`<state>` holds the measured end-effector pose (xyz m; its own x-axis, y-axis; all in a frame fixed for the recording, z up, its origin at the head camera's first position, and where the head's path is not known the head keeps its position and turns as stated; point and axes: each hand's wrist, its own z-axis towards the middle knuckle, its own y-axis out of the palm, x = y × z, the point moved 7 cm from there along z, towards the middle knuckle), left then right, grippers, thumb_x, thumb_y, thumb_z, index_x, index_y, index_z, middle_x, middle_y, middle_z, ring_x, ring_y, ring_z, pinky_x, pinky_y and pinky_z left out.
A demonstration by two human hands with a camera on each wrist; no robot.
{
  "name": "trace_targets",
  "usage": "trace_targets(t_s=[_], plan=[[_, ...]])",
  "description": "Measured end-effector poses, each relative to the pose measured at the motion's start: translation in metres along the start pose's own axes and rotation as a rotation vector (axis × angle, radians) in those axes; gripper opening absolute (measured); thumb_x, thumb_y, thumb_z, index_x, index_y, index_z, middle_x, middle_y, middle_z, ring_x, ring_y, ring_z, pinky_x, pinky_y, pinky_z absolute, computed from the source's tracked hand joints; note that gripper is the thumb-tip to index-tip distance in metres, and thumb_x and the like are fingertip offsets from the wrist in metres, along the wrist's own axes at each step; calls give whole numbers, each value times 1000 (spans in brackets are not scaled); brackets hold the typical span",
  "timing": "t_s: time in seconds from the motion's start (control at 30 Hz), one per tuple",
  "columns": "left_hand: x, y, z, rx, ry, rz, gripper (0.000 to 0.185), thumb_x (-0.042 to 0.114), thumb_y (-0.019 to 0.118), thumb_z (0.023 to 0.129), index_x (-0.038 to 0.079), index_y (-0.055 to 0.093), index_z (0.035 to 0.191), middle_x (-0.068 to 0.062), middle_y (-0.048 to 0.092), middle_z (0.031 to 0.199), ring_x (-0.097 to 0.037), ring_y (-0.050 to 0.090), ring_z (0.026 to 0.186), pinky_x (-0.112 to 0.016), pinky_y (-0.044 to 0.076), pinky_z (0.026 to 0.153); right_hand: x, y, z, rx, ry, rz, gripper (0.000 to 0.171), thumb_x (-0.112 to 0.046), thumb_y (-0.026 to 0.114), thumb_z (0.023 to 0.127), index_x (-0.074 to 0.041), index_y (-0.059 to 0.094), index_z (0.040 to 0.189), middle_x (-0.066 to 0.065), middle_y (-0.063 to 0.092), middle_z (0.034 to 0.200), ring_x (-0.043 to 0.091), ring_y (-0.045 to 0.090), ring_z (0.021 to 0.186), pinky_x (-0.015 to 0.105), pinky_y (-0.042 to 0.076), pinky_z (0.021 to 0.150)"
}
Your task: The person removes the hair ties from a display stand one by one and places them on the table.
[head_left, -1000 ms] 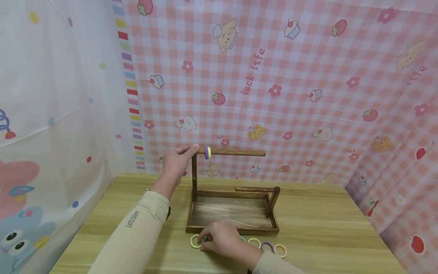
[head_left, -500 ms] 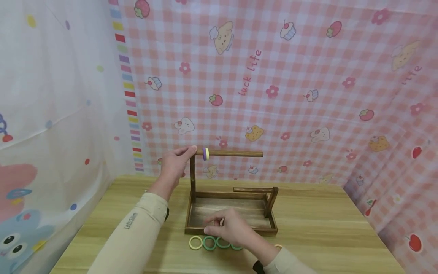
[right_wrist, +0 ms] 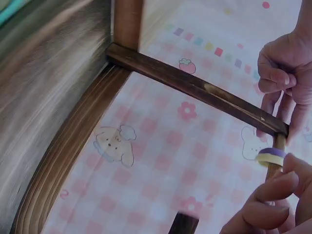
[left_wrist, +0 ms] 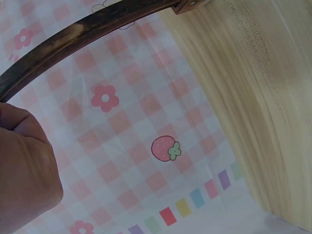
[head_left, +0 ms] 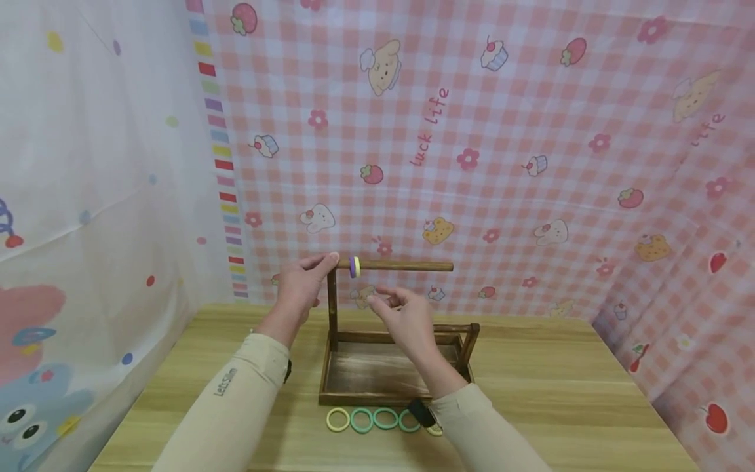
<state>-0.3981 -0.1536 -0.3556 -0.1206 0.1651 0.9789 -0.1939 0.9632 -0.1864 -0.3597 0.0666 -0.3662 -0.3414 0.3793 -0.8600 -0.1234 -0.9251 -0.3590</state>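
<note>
On the tabletop [head_left: 531, 367] below the right hand [head_left: 409, 322], poised over the tray [head_left: 377, 398] with loosely curled, seemingly empty fingers: yellow rings [head_left: 338, 431] and green rings [head_left: 362, 432], likely light, firm and slick, best pinched across the rim. Just beside those fingertips, around the rod [head_left: 407, 266]: a purple ring [head_left: 352, 267] and a light-yellow ring [head_left: 357, 267]. Farther left, clamped in the left hand [head_left: 299, 288]: the top corner of the stand [head_left: 333, 308].

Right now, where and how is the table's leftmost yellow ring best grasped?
Probably by the left rim of the round yellow ring, pinched from above: it lies flat, open-centred, with a round green ring close on its right and the brown wooden tray behind.
</note>
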Motion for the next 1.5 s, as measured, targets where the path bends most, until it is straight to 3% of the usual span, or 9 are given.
trace_targets(t_s=[0.17, 0.5, 1.0, 1.17, 1.5], plan=[[1, 0, 0, 2, 3, -6, 59, 63, 73, 96, 27, 70, 142, -1, 62, 152, -19, 49, 96, -29, 53, 69, -6, 13, 13, 51, -16, 45, 30, -26, 84, 95, -8, 82, 119, 10, 75, 78, 9, 56, 56, 23, 44, 52], [-2, 4, 0, -4, -7, -14, 58, 64, 74, 94, 28, 71, 140, 0, 60, 155, -22, 53, 111, -30, 55, 73, -9, 21, 22, 146, 28, -4, 26, -33, 83, 96, -14, 84, 114, 6, 77, 79, 10, 54, 54, 24, 41, 47], [-2, 4, -1, -5, 11, -14, 58, 65, 73, 95, 28, 71, 140, 0, 61, 154, -20, 52, 99, -28, 52, 68, -11, 32, 23, 183, 64, -35, 30, -40, 81, 95, -16, 84, 113, 0, 82, 82, 9, 67, 58, 27, 46, 49], [-2, 4, -1, -2, 15, -26, 56, 63, 73, 95, 28, 72, 139, -1, 61, 153, -18, 49, 91, -29, 52, 67, -11, 33, 23, 193, 61, -36, 25, -37, 81, 97, -17, 85, 111, -1, 81, 81, 9, 67, 59, 27, 46, 48], [-2, 0, 0, 14, 27, -24, 54, 62, 73, 96, 29, 72, 139, -1, 61, 153, -18, 49, 96, -28, 52, 68, -10, 32, 24, 220, 55, -61, 20, -37, 83, 95, -21, 86, 105, -1, 78, 78, 7, 59, 55, 25, 40, 47]])
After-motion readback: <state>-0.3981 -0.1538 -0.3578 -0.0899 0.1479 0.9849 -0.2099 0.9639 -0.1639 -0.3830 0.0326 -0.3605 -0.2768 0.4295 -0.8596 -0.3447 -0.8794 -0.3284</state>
